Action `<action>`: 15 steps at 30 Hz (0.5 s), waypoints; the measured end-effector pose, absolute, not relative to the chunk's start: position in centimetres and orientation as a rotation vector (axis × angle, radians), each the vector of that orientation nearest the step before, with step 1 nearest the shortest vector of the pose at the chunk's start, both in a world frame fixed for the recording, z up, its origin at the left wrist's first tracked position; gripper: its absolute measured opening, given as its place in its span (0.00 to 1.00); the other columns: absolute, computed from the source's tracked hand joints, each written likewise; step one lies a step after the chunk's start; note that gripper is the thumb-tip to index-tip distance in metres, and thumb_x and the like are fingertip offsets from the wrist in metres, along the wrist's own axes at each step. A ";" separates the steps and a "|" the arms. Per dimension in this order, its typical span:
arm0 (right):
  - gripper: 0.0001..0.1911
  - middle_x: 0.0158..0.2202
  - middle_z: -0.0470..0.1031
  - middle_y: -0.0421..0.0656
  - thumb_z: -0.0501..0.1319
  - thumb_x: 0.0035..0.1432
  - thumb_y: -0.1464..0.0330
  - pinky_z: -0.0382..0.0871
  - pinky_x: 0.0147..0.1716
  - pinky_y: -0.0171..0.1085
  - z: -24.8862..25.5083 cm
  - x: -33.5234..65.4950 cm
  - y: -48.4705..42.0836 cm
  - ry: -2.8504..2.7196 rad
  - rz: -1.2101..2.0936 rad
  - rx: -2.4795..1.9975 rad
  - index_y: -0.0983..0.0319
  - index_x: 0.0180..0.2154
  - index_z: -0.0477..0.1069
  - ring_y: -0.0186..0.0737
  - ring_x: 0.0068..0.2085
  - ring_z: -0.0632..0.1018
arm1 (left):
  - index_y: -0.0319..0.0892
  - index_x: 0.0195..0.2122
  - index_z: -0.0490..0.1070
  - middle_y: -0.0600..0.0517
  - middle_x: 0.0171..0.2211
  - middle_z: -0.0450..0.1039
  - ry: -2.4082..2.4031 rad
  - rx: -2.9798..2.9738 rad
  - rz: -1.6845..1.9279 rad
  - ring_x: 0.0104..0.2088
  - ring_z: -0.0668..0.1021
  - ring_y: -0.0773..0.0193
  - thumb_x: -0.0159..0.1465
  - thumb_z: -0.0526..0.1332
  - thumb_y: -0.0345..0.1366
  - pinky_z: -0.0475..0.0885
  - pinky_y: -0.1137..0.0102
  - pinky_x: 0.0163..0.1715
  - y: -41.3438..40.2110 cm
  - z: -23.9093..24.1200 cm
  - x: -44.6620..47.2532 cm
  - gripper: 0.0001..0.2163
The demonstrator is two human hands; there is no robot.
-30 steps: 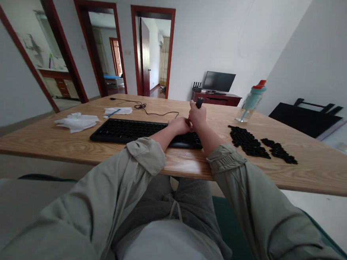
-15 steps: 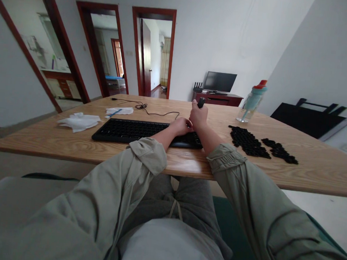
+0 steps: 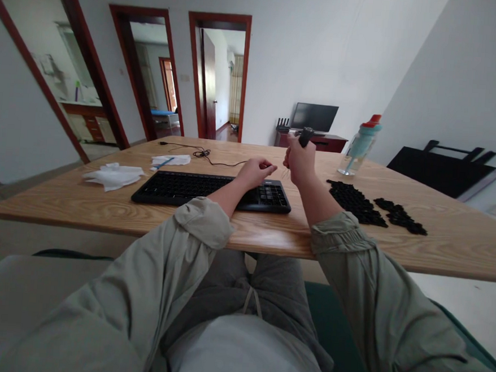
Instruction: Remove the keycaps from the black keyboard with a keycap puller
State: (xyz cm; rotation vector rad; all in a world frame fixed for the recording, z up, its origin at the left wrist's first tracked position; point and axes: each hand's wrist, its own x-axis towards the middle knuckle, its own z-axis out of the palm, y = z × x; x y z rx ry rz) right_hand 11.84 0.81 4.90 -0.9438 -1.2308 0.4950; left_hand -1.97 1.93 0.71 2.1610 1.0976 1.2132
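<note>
A black keyboard (image 3: pixel 188 188) lies flat on the wooden table (image 3: pixel 439 245). My left hand (image 3: pixel 255 172) rests on its right end, fingers curled and pinched together at the tips. Above and to the right of the keyboard, my right hand (image 3: pixel 298 158) is raised off the table and closed round a small dark tool (image 3: pixel 306 135) whose top sticks out of the fist. A thin wire-like part hangs below that hand. Two heaps of loose black keycaps (image 3: pixel 353 202) lie to the right of the keyboard.
White tissues (image 3: pixel 113 175) and a blue pen on paper (image 3: pixel 169 159) lie at the left. The keyboard's cable (image 3: pixel 207 155) runs to the far edge. A water bottle (image 3: pixel 359 145) stands at the back right. Doorways and a TV stand are behind.
My right hand has lifted off the keyboard's right end and moved up and to the right with the tool. My left hand stays on the keyboard, now apart from the right hand.
</note>
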 end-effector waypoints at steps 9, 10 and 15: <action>0.13 0.22 0.64 0.38 0.62 0.51 0.59 0.59 0.21 0.33 3.9 11.5 -0.2 -1.562 0.455 -1.112 0.61 0.26 0.67 0.33 0.24 0.66 | 0.39 0.34 0.79 0.49 0.29 0.77 1.105 2.377 1.494 0.30 0.74 0.64 0.64 0.63 0.43 0.66 0.71 0.33 1.2 2.1 -2.9 0.12; 0.13 0.22 0.65 0.38 0.62 0.51 0.58 0.59 0.22 0.34 3.9 11.6 -0.3 -1.566 0.459 -1.109 0.61 0.27 0.68 0.33 0.24 0.66 | 0.39 0.34 0.79 0.49 0.30 0.78 1.121 2.390 1.517 0.31 0.74 0.64 0.64 0.63 0.41 0.67 0.71 0.33 1.2 2.1 -2.9 0.11; 0.14 0.23 0.67 0.37 0.65 0.49 0.58 0.62 0.22 0.35 4.1 11.3 -0.9 -1.544 0.538 -1.116 0.62 0.33 0.71 0.34 0.24 0.67 | 0.41 0.37 0.80 0.48 0.34 0.80 1.217 2.302 1.608 0.33 0.77 0.63 0.64 0.64 0.41 0.69 0.70 0.34 0.8 2.3 -3.0 0.10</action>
